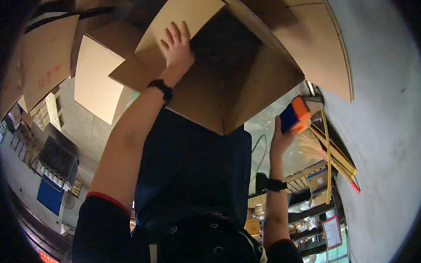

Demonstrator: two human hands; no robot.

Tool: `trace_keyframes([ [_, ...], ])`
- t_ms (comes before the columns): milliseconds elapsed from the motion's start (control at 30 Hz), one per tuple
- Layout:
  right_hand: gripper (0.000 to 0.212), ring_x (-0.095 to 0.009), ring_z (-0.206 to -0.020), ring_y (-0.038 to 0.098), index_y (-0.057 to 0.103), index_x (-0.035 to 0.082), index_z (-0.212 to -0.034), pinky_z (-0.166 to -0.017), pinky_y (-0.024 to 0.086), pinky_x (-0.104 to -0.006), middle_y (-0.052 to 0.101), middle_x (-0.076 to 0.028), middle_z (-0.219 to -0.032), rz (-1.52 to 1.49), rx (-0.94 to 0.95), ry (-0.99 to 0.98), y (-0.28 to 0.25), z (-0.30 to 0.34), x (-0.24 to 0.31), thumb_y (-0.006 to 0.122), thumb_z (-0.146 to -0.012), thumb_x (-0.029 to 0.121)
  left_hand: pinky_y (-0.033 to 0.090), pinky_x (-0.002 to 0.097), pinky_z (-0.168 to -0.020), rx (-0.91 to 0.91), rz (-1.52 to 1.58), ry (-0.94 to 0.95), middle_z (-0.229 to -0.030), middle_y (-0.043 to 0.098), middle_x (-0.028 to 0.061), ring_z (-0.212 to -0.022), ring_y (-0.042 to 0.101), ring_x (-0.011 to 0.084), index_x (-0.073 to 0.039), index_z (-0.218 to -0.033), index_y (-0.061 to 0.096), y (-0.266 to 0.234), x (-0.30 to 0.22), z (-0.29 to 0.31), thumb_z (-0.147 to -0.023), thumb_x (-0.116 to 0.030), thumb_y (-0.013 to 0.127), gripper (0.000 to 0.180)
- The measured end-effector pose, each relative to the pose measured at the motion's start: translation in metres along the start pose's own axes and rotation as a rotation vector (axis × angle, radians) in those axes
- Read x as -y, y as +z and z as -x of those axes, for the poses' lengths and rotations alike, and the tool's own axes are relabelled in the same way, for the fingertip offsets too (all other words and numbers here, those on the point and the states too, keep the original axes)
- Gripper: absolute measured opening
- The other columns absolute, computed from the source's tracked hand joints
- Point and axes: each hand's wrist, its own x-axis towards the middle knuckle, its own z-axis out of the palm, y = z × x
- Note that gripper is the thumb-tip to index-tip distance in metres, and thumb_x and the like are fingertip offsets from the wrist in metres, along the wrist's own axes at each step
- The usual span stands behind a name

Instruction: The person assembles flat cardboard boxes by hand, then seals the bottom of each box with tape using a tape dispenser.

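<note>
A large open cardboard box point(225, 92) stands in front of me, its inside dark and its flaps folded out. My left hand point(178, 49) lies with fingers spread against the box's upper left flap point(177, 14). Right of the box, my right hand point(283, 138) is closed round a blocky orange and dark blue object point(299, 115), held apart from the cardboard. Its exact kind does not show. Dark bands circle both of my wrists.
More cardboard boxes point(98, 79) stand at the left, and another cardboard panel point(315, 47) rises at the upper right. A straw broom point(314, 146) and yellow poles point(329, 159) lean by the pale wall point(382, 137). Loaded shelves point(309, 218) are at the lower right.
</note>
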Motion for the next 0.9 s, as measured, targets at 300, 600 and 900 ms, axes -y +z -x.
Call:
trace_keyframes([
  [300, 0.048, -0.033, -0.081, 0.063, 0.06, 0.006, -0.103, -0.086, 0.045, -0.0439, 0.066, -0.014, -0.09, 0.285, 0.17, -0.808, 0.101, -0.059, 0.076, 0.071, -0.075, 0.044, 0.042, 0.0644, -0.09, 0.391, -0.135, 0.275, -0.152, -0.01, 0.0239, -0.133, -0.001, 0.0584, -0.023, -0.149, 0.003, 0.016, 0.02, -0.025, -0.065, -0.055, 0.075, 0.115],
  [600, 0.058, -0.031, -0.082, 0.063, 0.055, 0.002, -0.102, -0.088, 0.042, -0.0459, 0.064, -0.016, -0.082, 0.68, 0.241, -0.668, 0.255, -0.112, 0.067, 0.069, -0.074, 0.051, 0.026, 0.0578, -0.107, 0.699, 0.15, 0.502, -0.144, 0.033, 0.0165, -0.136, 0.026, 0.0368, -0.011, -0.139, 0.039, -0.066, 0.098, 0.077, -0.085, -0.042, 0.059, 0.065],
  [900, 0.063, -0.036, -0.095, 0.06, 0.055, 0.003, -0.115, -0.083, 0.048, -0.0441, 0.062, -0.02, -0.102, 0.174, 0.463, -0.912, 0.136, -0.109, 0.154, 0.073, -0.073, 0.047, 0.017, 0.0552, -0.111, -0.14, -0.027, 0.626, -0.138, 0.039, 0.0162, -0.134, 0.03, 0.0352, -0.023, -0.144, 0.03, -0.048, 0.066, 0.018, -0.066, -0.048, 0.074, 0.094],
])
